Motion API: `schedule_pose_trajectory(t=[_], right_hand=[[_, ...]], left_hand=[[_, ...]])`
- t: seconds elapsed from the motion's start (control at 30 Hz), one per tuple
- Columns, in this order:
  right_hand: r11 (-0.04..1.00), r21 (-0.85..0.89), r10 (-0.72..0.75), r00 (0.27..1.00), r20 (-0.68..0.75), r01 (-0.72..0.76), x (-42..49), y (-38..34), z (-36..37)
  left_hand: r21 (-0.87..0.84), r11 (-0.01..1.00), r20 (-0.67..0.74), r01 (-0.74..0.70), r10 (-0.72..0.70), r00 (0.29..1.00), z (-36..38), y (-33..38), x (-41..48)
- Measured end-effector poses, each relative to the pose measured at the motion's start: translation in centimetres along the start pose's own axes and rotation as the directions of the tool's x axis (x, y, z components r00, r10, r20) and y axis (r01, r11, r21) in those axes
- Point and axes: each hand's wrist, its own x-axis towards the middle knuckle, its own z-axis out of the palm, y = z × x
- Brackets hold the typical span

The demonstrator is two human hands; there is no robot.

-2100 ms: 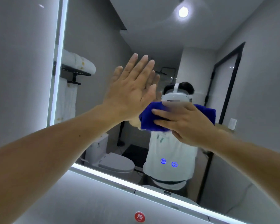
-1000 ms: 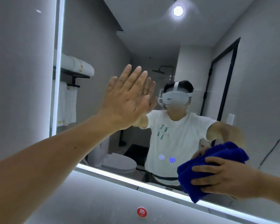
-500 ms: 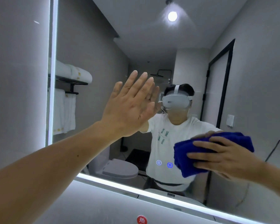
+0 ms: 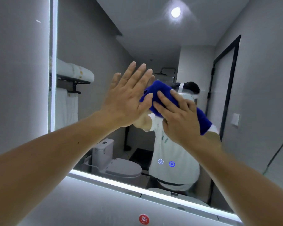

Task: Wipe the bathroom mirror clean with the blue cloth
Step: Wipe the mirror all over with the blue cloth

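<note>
Since 0.5 s earlier, right hand [image 4: 178,118], fingers spread, pushed blue cloth [image 4: 155,95] toward 10 o'clock; its long axis ran 10-to-4 across mirror [image 4: 91,46].

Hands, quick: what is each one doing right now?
Left hand: open, fingers straight, flat against the mirror, holding nothing.
Right hand: open, straight fingers pressing the blue cloth against the mirror.

The blue cloth [image 4: 155,95] is a thick, deep-blue terry cloth, bunched into a wad and pressed flat against the bathroom mirror [image 4: 91,46] near its middle, under my right hand [image 4: 176,118]. The mirror is a large wall mirror with a lit white strip along its left and bottom edges.
</note>
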Motion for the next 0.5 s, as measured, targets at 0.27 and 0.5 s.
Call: schedule_pose_trajectory(t=[0.27, 0.5], right_hand=[[0.948, 0.191, -0.308, 0.885, 0.349, 0.254, -1.3, -8.9, 3.1], [0.850, 0.269, -0.525, 0.690, 0.498, 0.453, -7.5, -13.3, 4.7]], left_hand=[[0.025, 0.998, 0.039, 0.056, -0.056, 0.998, 0.7, -2.1, -2.4], [-0.006, 0.998, 0.093, 0.063, -0.062, 0.994, 2.9, -4.2, -5.8]])
